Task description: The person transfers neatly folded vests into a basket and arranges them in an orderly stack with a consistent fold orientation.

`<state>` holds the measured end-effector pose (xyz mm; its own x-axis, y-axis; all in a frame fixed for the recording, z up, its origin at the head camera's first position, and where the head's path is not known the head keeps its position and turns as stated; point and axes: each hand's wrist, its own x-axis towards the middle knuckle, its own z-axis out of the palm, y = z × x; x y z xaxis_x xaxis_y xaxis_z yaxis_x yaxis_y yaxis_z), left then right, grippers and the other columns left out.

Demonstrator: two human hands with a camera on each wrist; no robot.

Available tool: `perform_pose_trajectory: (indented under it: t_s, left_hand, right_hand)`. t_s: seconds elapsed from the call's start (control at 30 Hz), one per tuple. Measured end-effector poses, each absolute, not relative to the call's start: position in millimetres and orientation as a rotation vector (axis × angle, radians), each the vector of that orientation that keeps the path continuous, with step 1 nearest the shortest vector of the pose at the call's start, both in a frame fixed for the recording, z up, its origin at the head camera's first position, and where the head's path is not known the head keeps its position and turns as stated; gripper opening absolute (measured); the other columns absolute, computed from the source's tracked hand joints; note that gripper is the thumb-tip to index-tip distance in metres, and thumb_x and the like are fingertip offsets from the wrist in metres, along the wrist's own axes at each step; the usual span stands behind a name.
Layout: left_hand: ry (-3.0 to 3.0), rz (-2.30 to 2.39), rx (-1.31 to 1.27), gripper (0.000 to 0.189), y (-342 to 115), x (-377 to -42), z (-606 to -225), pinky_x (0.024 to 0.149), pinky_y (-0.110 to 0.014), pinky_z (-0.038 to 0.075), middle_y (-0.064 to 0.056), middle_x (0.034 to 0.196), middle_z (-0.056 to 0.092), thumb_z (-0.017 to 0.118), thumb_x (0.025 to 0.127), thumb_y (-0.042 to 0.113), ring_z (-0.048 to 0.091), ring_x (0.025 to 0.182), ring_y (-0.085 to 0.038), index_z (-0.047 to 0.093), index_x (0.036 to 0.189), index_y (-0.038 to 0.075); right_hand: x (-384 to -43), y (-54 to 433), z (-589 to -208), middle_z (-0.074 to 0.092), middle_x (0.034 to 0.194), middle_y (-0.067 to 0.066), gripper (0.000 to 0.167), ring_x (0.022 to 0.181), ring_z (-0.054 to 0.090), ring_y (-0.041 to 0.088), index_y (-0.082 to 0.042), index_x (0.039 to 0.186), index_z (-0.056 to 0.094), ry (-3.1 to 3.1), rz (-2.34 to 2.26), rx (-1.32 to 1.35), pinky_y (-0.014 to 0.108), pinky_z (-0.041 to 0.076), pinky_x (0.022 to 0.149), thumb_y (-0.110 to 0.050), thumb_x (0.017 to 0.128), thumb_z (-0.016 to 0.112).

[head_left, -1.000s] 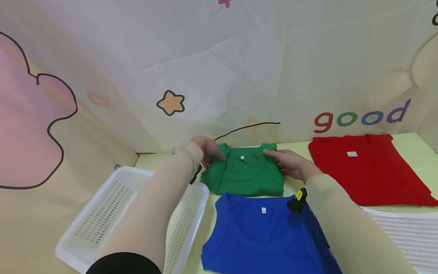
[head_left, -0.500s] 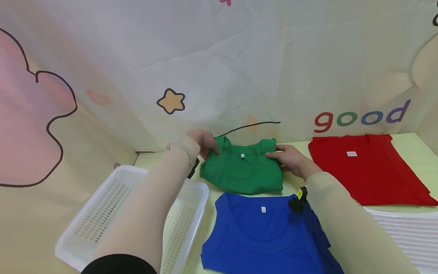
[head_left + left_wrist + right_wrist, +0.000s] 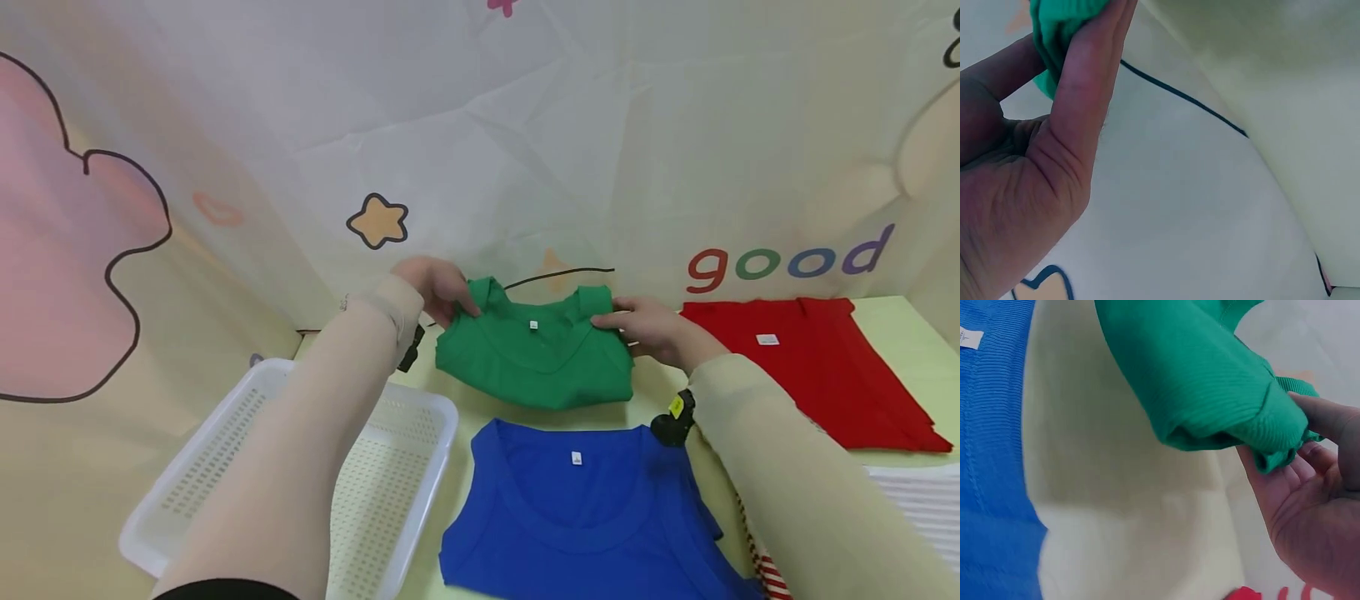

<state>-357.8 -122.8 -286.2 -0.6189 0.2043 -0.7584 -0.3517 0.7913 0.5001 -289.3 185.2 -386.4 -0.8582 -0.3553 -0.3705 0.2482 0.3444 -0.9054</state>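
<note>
While both hands worked at the far side of the counter (image 3: 892, 325), the left hand (image 3: 427, 287) pinched the left shoulder of the green top (image 3: 536, 358) between thumb and fingers (image 3: 1088, 62), the cloth bunched at the fingertips in the left wrist view. The right hand (image 3: 648, 329) pinched the opposite shoulder, its thumb lying over the folded edge and its fingers (image 3: 1310, 465) curled under it. Held by those two corners, the folded green top sat near the backdrop (image 3: 525, 125); the right wrist view showed its near edge rolled and raised off the counter. Just in front of it lay the blue top (image 3: 577, 517), flat, neck facing the wall, apart from the green one. A red top (image 3: 817, 367) lay to the right, near the right hand. To the left stood a white basket (image 3: 187, 533), its rim beside the blue top. A striped cloth (image 3: 922, 508) showed at the right edge, below the red top. A black clip (image 3: 671, 425) with a yellow tag hung at the right sleeve
</note>
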Motion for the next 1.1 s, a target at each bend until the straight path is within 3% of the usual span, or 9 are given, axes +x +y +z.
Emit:
perform_pose_trajectory:
  t_s: [0.27, 0.57, 0.7, 0.87, 1.0, 1.1]
  left_hand:
    - [2.114, 0.852, -0.047, 0.050, -124, -352, -259, 0.110, -0.039, 0.054, -0.024, 0.148, 0.059, 0.058, 0.110, 0.006, 0.061, 0.135, -0.031, 0.041, 0.156, -0.006]
    - [2.119, 0.922, 0.003, 0.053, -121, -353, -221, 0.110, -0.036, 0.054, -0.023, 0.153, 0.057, 0.056, 0.110, 0.005, 0.056, 0.143, -0.031, 0.037, 0.159, -0.004]
    - [2.126, 0.928, 0.020, 0.052, -123, -353, -209, 0.107, -0.034, 0.055, -0.021, 0.153, 0.057, 0.056, 0.110, 0.006, 0.057, 0.142, -0.029, 0.038, 0.158, -0.004]
    - [2.164, 0.939, 0.039, 0.055, -123, -354, -199, 0.105, -0.034, 0.057, -0.020, 0.151, 0.059, 0.058, 0.110, 0.008, 0.061, 0.138, -0.029, 0.037, 0.159, -0.003]
    - [2.172, 0.969, 0.031, 0.062, -125, -355, -192, 0.105, -0.034, 0.057, -0.018, 0.152, 0.058, 0.059, 0.110, 0.008, 0.062, 0.136, -0.029, 0.030, 0.164, -0.001]
    - [2.164, 0.999, 0.037, 0.064, -129, -355, -189, 0.106, -0.034, 0.056, -0.018, 0.154, 0.056, 0.059, 0.110, 0.008, 0.061, 0.137, -0.030, 0.028, 0.165, 0.000]
  right_hand:
    - [-295, 199, -358, 0.031, 0.166, 0.032, 0.072, 0.152, 0.033, 0.057, 0.004, 0.168, 0.014, 2.104, -1.537, -0.182, 0.064, 0.036, 0.122, -0.024, 0.114, 0.052]
    - [-306, 216, -319, 0.032, 0.165, 0.028, 0.069, 0.149, 0.039, 0.051, 0.001, 0.169, 0.018, 2.127, -1.561, -0.221, 0.060, 0.038, 0.122, -0.024, 0.114, 0.052]
    - [-309, 222, -306, 0.035, 0.165, 0.024, 0.067, 0.145, 0.044, 0.045, -0.002, 0.169, 0.021, 2.159, -1.552, -0.239, 0.050, 0.046, 0.118, -0.026, 0.115, 0.051]
    - [-310, 228, -296, 0.041, 0.162, 0.020, 0.066, 0.132, 0.058, 0.030, -0.004, 0.169, 0.024, 2.200, -1.553, -0.237, 0.029, 0.058, 0.100, -0.030, 0.115, 0.051]
    - [-311, 232, -289, 0.043, 0.160, 0.016, 0.067, 0.121, 0.064, 0.019, -0.005, 0.169, 0.025, 2.197, -1.574, -0.236, 0.026, 0.058, 0.096, -0.031, 0.114, 0.052]
    - [-312, 237, -283, 0.051, 0.152, 0.006, 0.065, 0.116, 0.065, 0.014, -0.005, 0.168, 0.029, 2.167, -1.625, -0.234, 0.027, 0.059, 0.095, -0.030, 0.114, 0.054]
